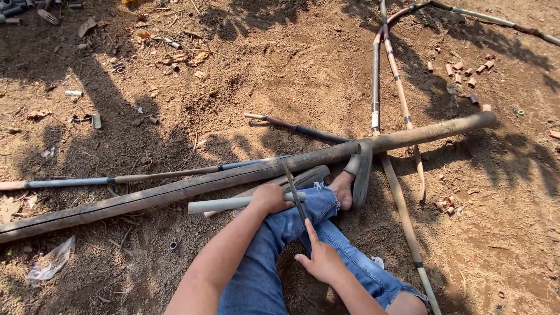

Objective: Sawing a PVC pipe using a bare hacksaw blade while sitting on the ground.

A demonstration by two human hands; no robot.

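My left hand (269,198) grips a short pale grey pipe (219,205) that lies across my knee, its free end pointing left. My right hand (322,261) holds the lower end of a thin dark saw blade (294,192), index finger stretched along it. The blade crosses the pale pipe just right of my left hand. My leg in torn blue jeans (291,233) runs under both hands, and my foot in a grey sandal (359,172) presses against a long thick dirty pipe (175,189) lying on the dirt.
Thin long pipes (402,111) lie on the sandy ground to the right and a slim dark pipe (146,176) behind the thick one. Short cut pipe pieces (466,73) are scattered at upper right. A clear plastic bag (51,262) lies at lower left.
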